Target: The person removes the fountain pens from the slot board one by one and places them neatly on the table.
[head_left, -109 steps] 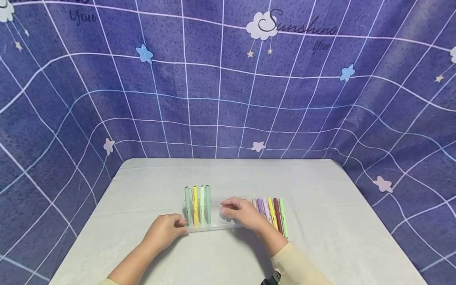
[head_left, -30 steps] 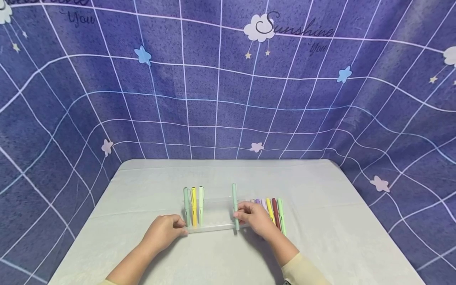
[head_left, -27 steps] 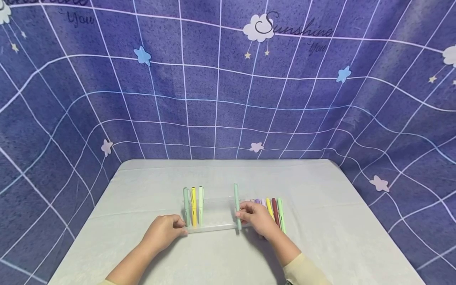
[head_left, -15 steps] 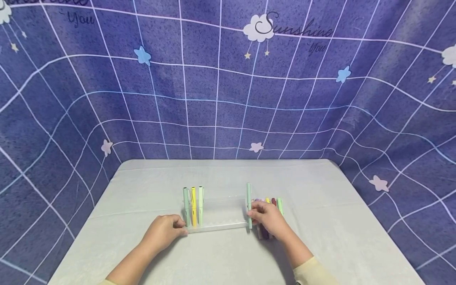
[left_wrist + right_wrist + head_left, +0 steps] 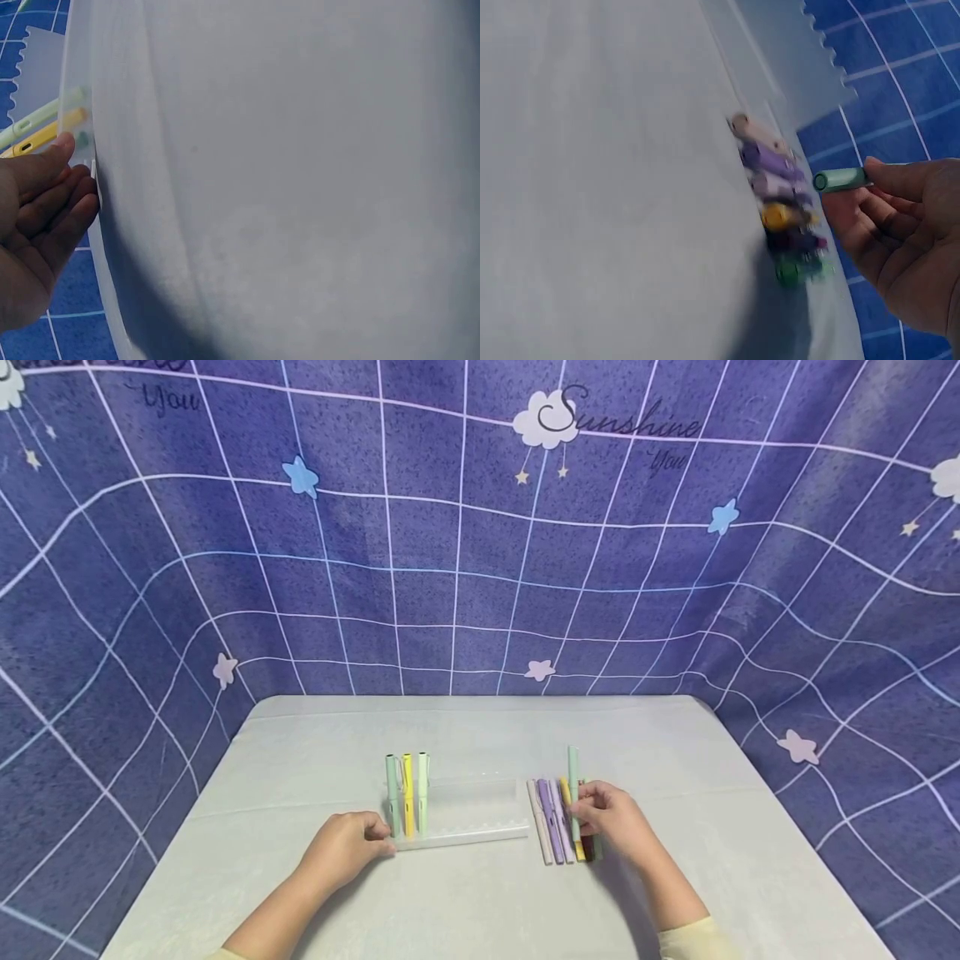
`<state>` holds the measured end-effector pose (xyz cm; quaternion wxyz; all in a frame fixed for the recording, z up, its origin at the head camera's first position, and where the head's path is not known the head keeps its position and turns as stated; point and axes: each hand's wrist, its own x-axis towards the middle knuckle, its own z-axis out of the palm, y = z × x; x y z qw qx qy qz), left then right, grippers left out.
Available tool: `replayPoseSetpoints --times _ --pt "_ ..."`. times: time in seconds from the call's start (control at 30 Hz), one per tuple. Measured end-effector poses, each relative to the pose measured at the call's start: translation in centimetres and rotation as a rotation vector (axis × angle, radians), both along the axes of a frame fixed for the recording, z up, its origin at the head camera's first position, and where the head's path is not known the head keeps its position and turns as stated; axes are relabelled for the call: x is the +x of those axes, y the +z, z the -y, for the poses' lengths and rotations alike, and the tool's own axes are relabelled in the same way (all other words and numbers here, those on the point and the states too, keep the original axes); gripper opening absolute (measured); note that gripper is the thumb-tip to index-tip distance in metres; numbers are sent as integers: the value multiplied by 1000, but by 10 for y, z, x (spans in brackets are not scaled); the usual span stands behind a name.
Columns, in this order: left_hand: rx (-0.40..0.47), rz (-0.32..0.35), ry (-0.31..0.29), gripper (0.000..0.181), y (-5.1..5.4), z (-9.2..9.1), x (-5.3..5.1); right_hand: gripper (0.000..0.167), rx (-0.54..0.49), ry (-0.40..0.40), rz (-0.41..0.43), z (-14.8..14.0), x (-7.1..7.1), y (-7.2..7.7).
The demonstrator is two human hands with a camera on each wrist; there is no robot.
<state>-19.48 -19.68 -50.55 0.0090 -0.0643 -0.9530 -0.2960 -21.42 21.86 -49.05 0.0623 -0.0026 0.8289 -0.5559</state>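
Note:
My right hand (image 5: pixel 613 820) pinches a mint-green capped pen (image 5: pixel 573 770) between thumb and fingers, holding it upright above the row of loose pens at the right. In the right wrist view, the end of this pen (image 5: pixel 841 180) sticks out past the thumb. At the left end of the clear plastic pen rack (image 5: pixel 480 837), my left hand (image 5: pixel 347 850) grips the front corner with thumb and fingertips. Three pens stand in the rack's left part: a grey-green pen (image 5: pixel 392 789), a yellow pen (image 5: pixel 408 797) and a pale green pen (image 5: pixel 423 793).
Right of the rack lie a beige pen (image 5: pixel 541 827), a purple pen (image 5: pixel 551 818), a lilac pen (image 5: pixel 561 822) and several others, partly covered by the right hand. A pale cloth covers the table (image 5: pixel 315 743). A blue gridded curtain (image 5: pixel 480 568) surrounds the back and sides.
The mint-green pen, earlier fourth in the rack, has been taken out by the right hand and carried rightwards over the loose pens. The left hand stays at the rack's corner.

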Motion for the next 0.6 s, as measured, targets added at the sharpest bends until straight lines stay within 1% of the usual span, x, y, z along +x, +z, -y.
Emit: replayPoseSetpoints --times 0.2,0.37,0.47,0.6 --pt "3 0 2 18 -1 0 -1 27 8 -74 21 -24 2 -2" --pt "3 6 -1 19 -1 0 -2 24 31 -105 35 -35 3 -8" --pt "0 7 -2 19 -1 0 -2 18 59 -112 74 -38 4 -13" --pt "-1 7 -2 19 0 0 -2 16 129 -126 123 -37 7 -17"
